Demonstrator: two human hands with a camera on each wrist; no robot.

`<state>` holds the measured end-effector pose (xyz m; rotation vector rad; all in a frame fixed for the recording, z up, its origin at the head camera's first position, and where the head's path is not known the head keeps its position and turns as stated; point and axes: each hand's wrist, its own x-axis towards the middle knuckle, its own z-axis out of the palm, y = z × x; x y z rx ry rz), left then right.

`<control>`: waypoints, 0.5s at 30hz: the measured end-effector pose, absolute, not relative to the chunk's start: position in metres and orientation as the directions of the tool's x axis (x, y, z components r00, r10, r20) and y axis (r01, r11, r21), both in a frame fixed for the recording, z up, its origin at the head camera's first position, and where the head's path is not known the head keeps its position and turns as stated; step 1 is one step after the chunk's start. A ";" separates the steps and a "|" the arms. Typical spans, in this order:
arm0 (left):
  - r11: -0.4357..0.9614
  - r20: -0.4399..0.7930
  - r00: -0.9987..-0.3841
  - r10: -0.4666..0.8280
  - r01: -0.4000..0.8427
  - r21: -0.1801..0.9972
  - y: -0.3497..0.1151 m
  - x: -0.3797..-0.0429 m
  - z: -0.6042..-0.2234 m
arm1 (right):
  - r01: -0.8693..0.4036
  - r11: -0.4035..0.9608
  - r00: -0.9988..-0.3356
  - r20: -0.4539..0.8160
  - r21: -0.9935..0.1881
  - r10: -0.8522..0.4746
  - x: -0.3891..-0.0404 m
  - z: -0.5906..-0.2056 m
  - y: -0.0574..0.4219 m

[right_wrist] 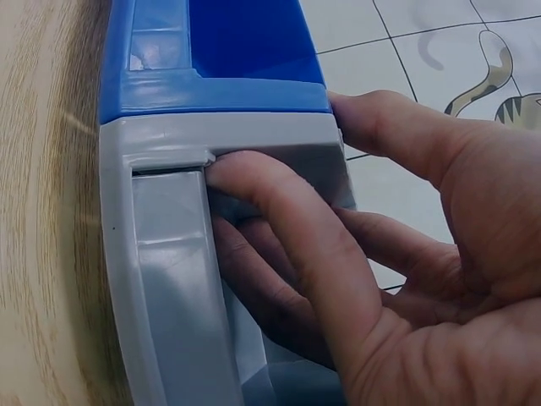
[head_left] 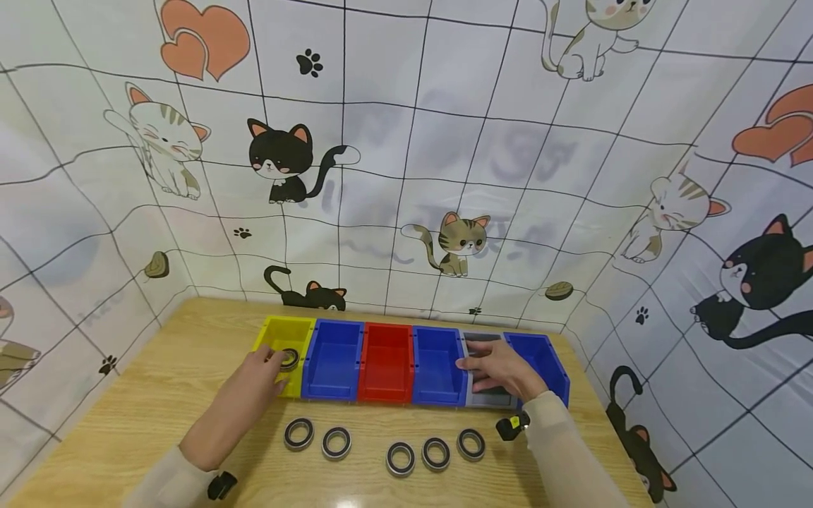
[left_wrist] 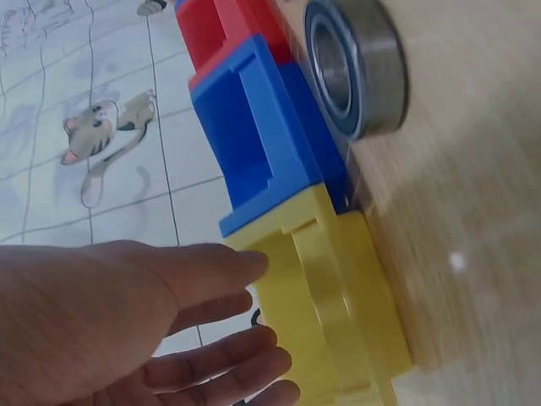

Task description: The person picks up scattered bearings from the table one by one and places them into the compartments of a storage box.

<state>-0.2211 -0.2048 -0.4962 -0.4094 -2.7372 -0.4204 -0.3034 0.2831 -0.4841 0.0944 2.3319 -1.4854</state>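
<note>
Pale wood-grain table (head_left: 159,395) carries a row of smooth plastic bins (head_left: 386,360), boxy and butted side by side, presumably to keep all within reach. Right hand (head_left: 502,365) rests half-bent fingers in the grey bin (head_left: 492,401), touching its wall, nothing seen in its grasp — likely steadying it — while the left hand (head_left: 257,370), thumb and fingers loosely parted, grips nothing visible at the yellow bin (head_left: 288,331). Inside that lies one metal ring (head_left: 296,360), beside the fingertips; five more dark-faced, shiny-rimmed rings (head_left: 389,459) lie flat in front, spaced perhaps for easy pinching.
</note>
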 end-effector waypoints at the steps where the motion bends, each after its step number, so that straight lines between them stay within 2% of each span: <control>1: 0.919 0.357 -0.906 0.226 0.320 0.231 -0.204 -0.216 -0.494 | 0.252 0.440 -0.928 -0.344 -0.862 -0.142 -0.303 -0.484 0.283; 6: 0.907 0.306 -0.917 0.255 0.336 0.252 -0.195 -0.194 -0.494 | 0.244 0.436 -0.929 -0.338 -0.866 -0.150 -0.304 -0.483 0.283; 15: 0.879 0.110 -0.941 0.321 0.339 0.335 -0.180 -0.175 -0.504 | 0.258 0.426 -0.929 -0.344 -0.867 -0.138 -0.303 -0.485 0.282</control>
